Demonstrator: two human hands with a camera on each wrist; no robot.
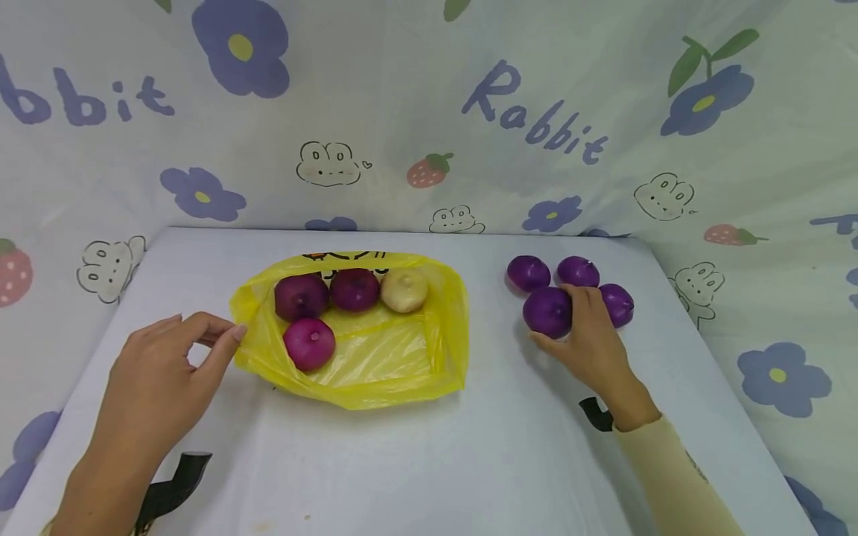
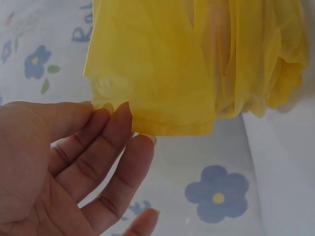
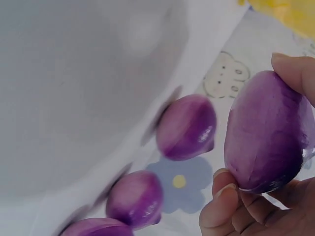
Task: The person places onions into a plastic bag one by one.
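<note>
My left hand (image 1: 164, 372) pinches the left edge of a yellow plastic bag (image 1: 449, 335) between thumb and fingers. In the left wrist view the bag's hem (image 2: 172, 129) meets those fingertips. The bag's mouth is spread wide. Inside lie two dark purple onions, a pink-purple onion (image 1: 309, 344) and a pale onion (image 1: 404, 289). Over to the right, my right hand (image 1: 593, 342) grips a smooth purple onion (image 1: 547, 312) with thumb and fingers. In the right wrist view this onion (image 3: 263, 130) appears apart from the tabletop.
Around the right hand, three more purple onions rest on the table: one at back left (image 1: 528, 274), one at back middle (image 1: 577, 272), one at right (image 1: 617, 304). The white tabletop (image 1: 375, 469) ends at a patterned cloth backdrop (image 1: 395, 97). Dark straps show near both wrists.
</note>
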